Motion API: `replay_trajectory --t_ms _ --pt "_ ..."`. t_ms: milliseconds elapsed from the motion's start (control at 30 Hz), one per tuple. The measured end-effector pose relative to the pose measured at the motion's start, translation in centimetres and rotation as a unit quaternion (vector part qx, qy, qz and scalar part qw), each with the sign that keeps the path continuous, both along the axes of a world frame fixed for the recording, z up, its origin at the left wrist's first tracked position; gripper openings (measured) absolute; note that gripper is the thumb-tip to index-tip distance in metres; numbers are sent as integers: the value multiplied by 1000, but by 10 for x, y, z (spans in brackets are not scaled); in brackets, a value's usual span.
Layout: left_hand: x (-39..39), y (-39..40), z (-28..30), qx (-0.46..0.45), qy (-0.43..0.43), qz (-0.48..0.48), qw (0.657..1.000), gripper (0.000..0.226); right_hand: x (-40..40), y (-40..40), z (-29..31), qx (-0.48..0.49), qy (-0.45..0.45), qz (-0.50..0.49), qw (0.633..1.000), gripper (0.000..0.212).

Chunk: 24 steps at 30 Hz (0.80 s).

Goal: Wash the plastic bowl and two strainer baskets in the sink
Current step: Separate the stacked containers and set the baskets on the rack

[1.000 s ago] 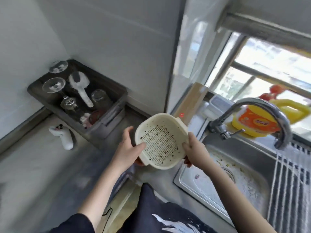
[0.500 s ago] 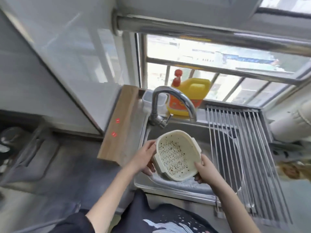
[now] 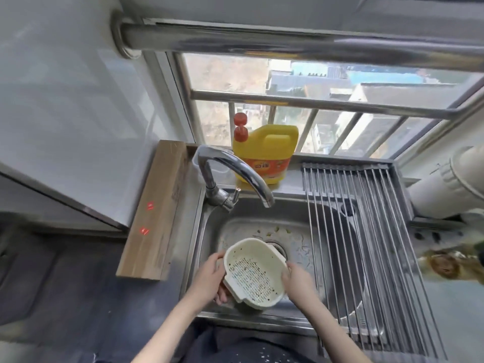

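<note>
We see both bare forearms reaching forward, close together. The left hand [image 3: 209,277] grips the strainer basket [image 3: 254,273] by its left rim, thumb on top and fingers curled beneath. The right hand [image 3: 297,280] holds the opposite rim, its fingers probably wrapped under, though they are hidden from us.

You get bright daylight through the window [image 3: 301,106] straight ahead, and it lights the sink [image 3: 262,221] evenly, with soft glare along the faucet [image 3: 235,166] and the steel bar [image 3: 288,40] overhead. The dark counter [image 3: 65,297] at your left stays dim. Your wide lens bends straight lines near the edges, and the right margin smears into blur.
</note>
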<state>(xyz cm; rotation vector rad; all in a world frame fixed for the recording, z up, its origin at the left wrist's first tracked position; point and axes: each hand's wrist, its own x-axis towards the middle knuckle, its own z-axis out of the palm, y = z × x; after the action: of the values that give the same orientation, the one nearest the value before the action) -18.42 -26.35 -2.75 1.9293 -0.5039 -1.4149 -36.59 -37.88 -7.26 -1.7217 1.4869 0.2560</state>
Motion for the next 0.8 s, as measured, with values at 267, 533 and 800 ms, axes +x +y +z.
replay_trajectory --t_ms 267,533,800 --pt "16 16 -30 71 -20 45 996 28 20 6 -7 8 -80 -64 995 3" --pt "23 6 -36 117 37 68 990 28 24 -6 -18 171 -108 -161 966 8" --pt "22 -2 -29 151 6 -5 988 23 22 -3 -35 242 -123 -283 920 13"
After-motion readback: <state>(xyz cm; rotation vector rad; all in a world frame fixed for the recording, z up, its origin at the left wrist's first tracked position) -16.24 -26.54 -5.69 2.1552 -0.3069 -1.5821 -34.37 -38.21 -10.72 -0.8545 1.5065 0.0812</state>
